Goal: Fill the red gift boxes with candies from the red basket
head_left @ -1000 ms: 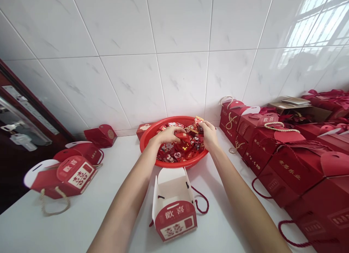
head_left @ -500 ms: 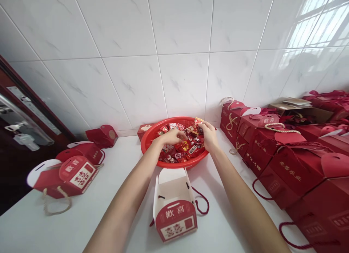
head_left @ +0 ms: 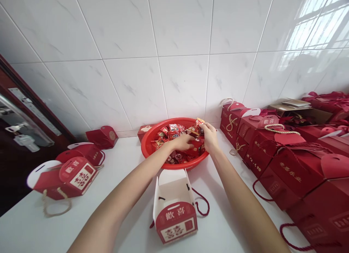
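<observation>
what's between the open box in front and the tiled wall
The head view shows the red basket of wrapped packets between them, with a red box partly hidden behind its left side.

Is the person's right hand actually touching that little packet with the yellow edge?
Touching. The head view shows the right hand pinching the packet, whose yellow edge pokes out past the grip.

Wall (head_left: 182, 82) of pale marbled tiles; window reflection (head_left: 305, 31), upper right. At left we note a dark reddish door (head_left: 16, 187), keys (head_left: 25, 141) hanging by its lock. On the white tabletop (head_left: 122, 158), left, we count three red cartons (head_left: 102, 137). Right: closed red gift boxes (head_left: 294, 169) packed together, some roped. Beyond, we see pale papers (head_left: 297, 103) on a cardboard box (head_left: 321, 113).
</observation>
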`<state>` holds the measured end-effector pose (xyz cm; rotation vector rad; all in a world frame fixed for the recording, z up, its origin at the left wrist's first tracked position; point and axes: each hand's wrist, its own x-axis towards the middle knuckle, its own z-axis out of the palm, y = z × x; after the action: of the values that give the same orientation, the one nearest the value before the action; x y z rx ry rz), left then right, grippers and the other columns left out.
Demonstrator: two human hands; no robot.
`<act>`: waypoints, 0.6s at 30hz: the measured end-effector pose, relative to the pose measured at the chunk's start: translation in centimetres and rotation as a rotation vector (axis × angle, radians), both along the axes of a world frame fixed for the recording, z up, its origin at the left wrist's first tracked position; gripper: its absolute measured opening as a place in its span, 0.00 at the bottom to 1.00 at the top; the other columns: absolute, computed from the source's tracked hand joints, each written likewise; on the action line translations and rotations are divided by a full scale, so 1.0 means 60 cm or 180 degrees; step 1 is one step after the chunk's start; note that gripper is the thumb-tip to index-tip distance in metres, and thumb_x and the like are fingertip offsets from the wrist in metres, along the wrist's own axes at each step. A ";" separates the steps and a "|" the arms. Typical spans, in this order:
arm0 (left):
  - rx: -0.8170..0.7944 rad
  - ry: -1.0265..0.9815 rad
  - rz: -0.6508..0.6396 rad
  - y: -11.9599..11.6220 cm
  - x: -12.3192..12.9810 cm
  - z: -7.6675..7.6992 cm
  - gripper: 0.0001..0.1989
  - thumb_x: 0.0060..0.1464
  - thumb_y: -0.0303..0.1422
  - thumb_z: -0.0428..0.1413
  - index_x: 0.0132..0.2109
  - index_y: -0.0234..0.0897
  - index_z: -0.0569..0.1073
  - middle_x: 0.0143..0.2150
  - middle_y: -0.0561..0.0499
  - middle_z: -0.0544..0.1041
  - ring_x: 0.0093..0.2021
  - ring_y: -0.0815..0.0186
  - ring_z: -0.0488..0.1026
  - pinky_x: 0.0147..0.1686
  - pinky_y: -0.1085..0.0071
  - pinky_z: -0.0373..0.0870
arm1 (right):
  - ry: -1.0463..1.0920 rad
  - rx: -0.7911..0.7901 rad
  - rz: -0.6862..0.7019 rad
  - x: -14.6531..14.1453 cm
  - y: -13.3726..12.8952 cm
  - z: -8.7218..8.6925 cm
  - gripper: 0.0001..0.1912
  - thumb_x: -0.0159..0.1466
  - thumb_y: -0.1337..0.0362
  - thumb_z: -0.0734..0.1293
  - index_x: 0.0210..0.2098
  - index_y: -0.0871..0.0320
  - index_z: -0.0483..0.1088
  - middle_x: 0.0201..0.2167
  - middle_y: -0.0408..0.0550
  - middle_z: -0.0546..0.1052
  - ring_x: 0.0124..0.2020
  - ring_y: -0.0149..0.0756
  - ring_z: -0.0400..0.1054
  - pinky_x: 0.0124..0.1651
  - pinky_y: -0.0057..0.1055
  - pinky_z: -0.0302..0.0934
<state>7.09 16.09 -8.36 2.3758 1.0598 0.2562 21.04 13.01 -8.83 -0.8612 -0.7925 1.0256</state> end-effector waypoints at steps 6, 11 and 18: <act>0.0208 -0.0803 0.0670 0.035 -0.047 0.006 0.17 0.53 0.33 0.54 0.47 0.33 0.78 0.42 0.47 0.82 0.44 0.57 0.77 0.43 0.65 0.72 | 0.0070 0.0013 0.0138 0.000 -0.004 0.000 0.11 0.46 0.56 0.71 0.24 0.57 0.71 0.21 0.40 0.73 0.25 0.32 0.64 0.30 0.29 0.60; 0.0263 -0.1507 0.0735 0.034 -0.050 0.012 0.19 0.57 0.38 0.53 0.51 0.32 0.75 0.45 0.45 0.81 0.46 0.58 0.76 0.44 0.64 0.72 | 0.0039 -0.0050 0.0276 0.000 -0.008 0.005 0.13 0.45 0.55 0.72 0.27 0.57 0.74 0.26 0.43 0.78 0.30 0.36 0.70 0.32 0.30 0.63; 0.0033 -0.2340 0.0523 0.017 -0.037 0.021 0.22 0.52 0.44 0.61 0.48 0.32 0.75 0.47 0.43 0.81 0.47 0.57 0.77 0.50 0.61 0.72 | -0.0030 -0.0112 0.0562 0.000 -0.006 0.002 0.15 0.46 0.55 0.74 0.30 0.56 0.74 0.29 0.42 0.80 0.33 0.38 0.73 0.34 0.31 0.65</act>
<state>4.84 17.13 -7.08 1.9282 0.8726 1.0919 21.02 12.68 -8.68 -0.8372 -0.8722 1.1947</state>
